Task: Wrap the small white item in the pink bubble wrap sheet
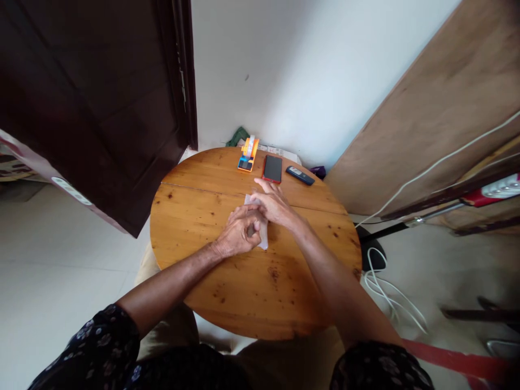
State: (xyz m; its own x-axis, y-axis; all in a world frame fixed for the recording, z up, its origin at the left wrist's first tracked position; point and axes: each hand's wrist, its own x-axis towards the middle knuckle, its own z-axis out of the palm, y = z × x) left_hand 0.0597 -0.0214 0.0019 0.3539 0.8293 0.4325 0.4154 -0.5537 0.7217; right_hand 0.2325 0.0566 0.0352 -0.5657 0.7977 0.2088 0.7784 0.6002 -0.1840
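A thin whitish sheet [263, 239], paper or plastic, lies on the round wooden table [195, 216]. It shows above and below my hands, and its middle is covered. My left hand [239, 232] rests across the sheet with its fingers curled, the thumb and forefinger bent into a ring. Just beyond it, my right hand [275, 206] lies over the sheet's far end. Its fingers are stretched out and partly apart, and some of them touch the left fingers. What is under the palms is hidden.
Toward the table's far edge lie an orange tape dispenser [248, 154], a dark phone with a red edge [272, 168] and a dark blue remote-like device [299, 175]. A dark door [101, 97] stands left, with a white wall [260, 70] behind. White cable [390, 287] coils on the right floor.
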